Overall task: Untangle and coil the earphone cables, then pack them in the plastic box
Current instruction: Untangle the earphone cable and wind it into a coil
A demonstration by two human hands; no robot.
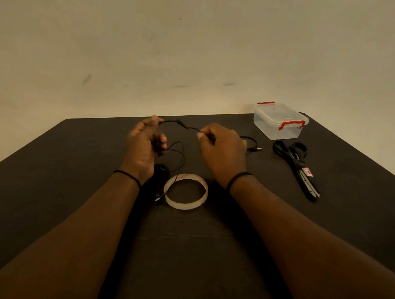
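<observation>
A thin black earphone cable (183, 124) is stretched between my two hands above the dark table (76, 156). My left hand (143, 148) pinches one end of the stretch, and loose loops hang from it down to an earbud beside the tape. My right hand (222, 148) pinches the other end; behind it the cable trails right to the jack plug (257, 149) on the table. The clear plastic box (280, 120) with red clips stands closed at the back right, apart from both hands.
A roll of clear tape (186, 191) lies flat between my wrists. Black-handled scissors (295, 164) lie at the right, just in front of the box. A plain wall rises behind the table's far edge.
</observation>
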